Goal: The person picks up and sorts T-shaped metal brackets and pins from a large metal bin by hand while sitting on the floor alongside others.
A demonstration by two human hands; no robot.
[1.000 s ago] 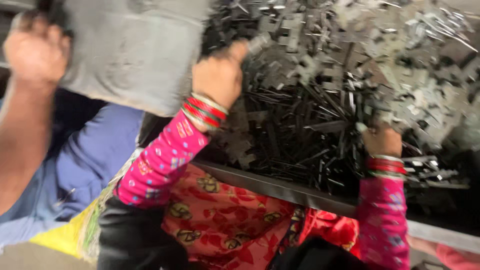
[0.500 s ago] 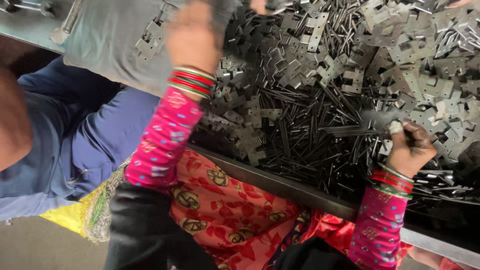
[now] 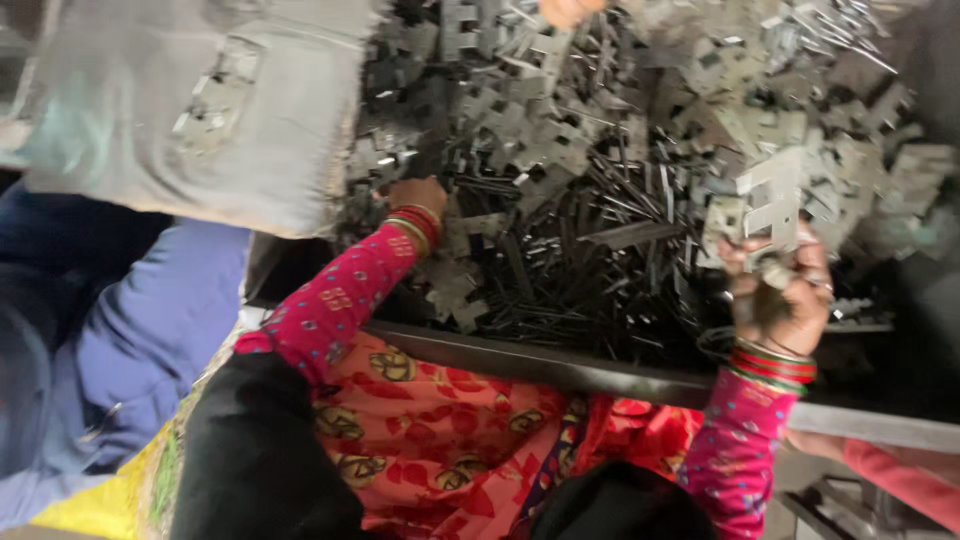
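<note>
Both hands reach forward: the left hand [image 3: 418, 193] curled low, the right hand [image 3: 775, 295] clenched, raised.

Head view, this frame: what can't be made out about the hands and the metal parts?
- Left hand: fingers buried in the pile of metal parts; whether it grips anything is hidden.
- Right hand: closed on a flat stamped metal piece; motion blur hides its exact outline.
- Grey sack: cut off by the top and left edges.
- Fingertip at the top edge: its owner is out of frame.

Notched grey metal plate [image 3: 768, 205] upright, above heap.
</note>
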